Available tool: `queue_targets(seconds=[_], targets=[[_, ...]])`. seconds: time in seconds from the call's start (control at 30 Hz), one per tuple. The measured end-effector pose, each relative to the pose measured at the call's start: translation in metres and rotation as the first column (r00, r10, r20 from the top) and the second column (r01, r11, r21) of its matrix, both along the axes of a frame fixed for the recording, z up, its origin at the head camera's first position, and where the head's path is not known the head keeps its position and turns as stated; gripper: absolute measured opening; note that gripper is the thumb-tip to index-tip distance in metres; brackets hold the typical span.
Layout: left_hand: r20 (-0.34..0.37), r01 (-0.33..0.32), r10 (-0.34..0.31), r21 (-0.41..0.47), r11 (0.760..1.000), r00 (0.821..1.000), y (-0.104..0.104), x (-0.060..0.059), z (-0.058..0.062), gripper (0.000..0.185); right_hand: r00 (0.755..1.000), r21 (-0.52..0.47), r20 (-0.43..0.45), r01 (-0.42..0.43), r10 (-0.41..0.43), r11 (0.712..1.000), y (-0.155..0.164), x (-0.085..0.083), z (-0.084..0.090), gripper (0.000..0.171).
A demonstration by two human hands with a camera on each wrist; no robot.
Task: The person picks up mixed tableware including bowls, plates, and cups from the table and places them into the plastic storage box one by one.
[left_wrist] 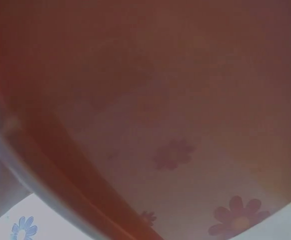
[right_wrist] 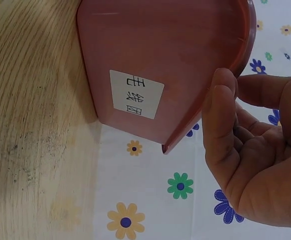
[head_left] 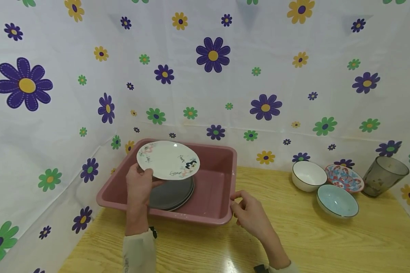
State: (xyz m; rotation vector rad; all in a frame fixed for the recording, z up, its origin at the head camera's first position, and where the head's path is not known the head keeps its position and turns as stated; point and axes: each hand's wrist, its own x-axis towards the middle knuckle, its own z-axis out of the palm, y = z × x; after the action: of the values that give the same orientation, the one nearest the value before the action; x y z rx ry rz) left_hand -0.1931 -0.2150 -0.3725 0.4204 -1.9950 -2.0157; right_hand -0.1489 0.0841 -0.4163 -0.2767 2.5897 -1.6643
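Note:
In the head view my left hand point(head_left: 140, 185) holds a white plate point(head_left: 167, 159) with a floral print and dark lettering by its near left edge, thumb on top. The plate is tilted above a pink basin point(head_left: 208, 218). Its close, blurred underside point(left_wrist: 195, 90) fills most of the left wrist view. Dark grey plates point(head_left: 172, 195) lie stacked inside the basin, partly hidden by the white plate and my left hand. My right hand point(head_left: 251, 214) pinches the basin's right rim between thumb and fingers. A white label point(right_wrist: 135, 94) with handwriting shows on the basin's side in the right wrist view.
To the right on the wooden table point(head_left: 280, 235) stand a white bowl point(head_left: 309, 176), a red-and-blue patterned bowl point(head_left: 345, 178), a light blue bowl point(head_left: 337, 201) and a smoky glass cup point(head_left: 384, 176). A flower-printed white sheet point(head_left: 191, 91) hangs behind and at the left.

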Motion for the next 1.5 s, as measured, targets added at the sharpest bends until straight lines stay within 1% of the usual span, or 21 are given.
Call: queue_targets(seconds=[0.2,0.3,0.5,0.67,0.77,0.93,1.07,1.17,1.33,1.4,1.5], targets=[[-0.015,-0.007,0.007,-0.016,1.0,1.0,-0.003,-0.003,-0.007,0.044,1.0,0.001,-0.008,0.01,-0.01,1.0,-0.001,0.0,-0.003,0.018],[-0.005,-0.013,0.013,-0.036,0.999,1.0,-0.005,-0.005,-0.011,0.042,1.0,-0.011,-0.009,0.023,-0.023,1.0,-0.003,0.001,-0.004,0.017],[0.02,-0.019,0.021,-0.086,0.996,1.0,-0.008,-0.006,-0.015,0.042,1.0,-0.072,0.0,0.031,-0.031,0.997,-0.008,0.002,-0.003,0.016],[0.038,-0.021,0.026,-0.13,0.991,0.999,-0.009,-0.007,-0.017,0.041,1.0,-0.093,0.019,0.021,-0.019,0.995,-0.011,0.003,-0.003,0.021],[0.05,-0.023,0.031,-0.158,0.987,0.998,-0.01,-0.008,-0.019,0.04,1.0,-0.094,0.024,0.008,-0.006,0.996,-0.011,0.003,-0.003,0.027],[0.059,-0.032,0.044,-0.197,0.98,0.997,-0.01,-0.008,-0.021,0.038,1.0,-0.072,0.007,-0.003,0.003,0.997,-0.012,0.003,-0.003,0.038],[0.08,-0.045,0.065,-0.238,0.97,0.995,-0.011,-0.009,-0.024,0.04,1.0,-0.05,-0.011,-0.01,0.009,0.999,-0.011,0.003,-0.003,0.045],[0.091,-0.062,0.09,-0.273,0.96,0.992,-0.011,-0.01,-0.027,0.043,1.0,-0.041,-0.009,-0.017,0.016,0.999,-0.011,0.003,-0.003,0.048],[0.085,-0.079,0.11,-0.303,0.95,0.99,-0.013,-0.01,-0.03,0.042,1.0,-0.022,-0.011,-0.02,0.02,1.0,-0.011,0.002,-0.002,0.048],[0.095,-0.075,0.111,-0.326,0.942,0.989,-0.015,-0.01,-0.03,0.041,1.0,-0.015,-0.016,-0.019,0.019,1.0,-0.011,0.002,-0.003,0.048],[0.117,-0.068,0.12,-0.377,0.924,0.986,-0.018,-0.008,-0.031,0.038,1.0,-0.005,-0.012,-0.018,0.018,1.0,-0.01,0.003,-0.003,0.048]])
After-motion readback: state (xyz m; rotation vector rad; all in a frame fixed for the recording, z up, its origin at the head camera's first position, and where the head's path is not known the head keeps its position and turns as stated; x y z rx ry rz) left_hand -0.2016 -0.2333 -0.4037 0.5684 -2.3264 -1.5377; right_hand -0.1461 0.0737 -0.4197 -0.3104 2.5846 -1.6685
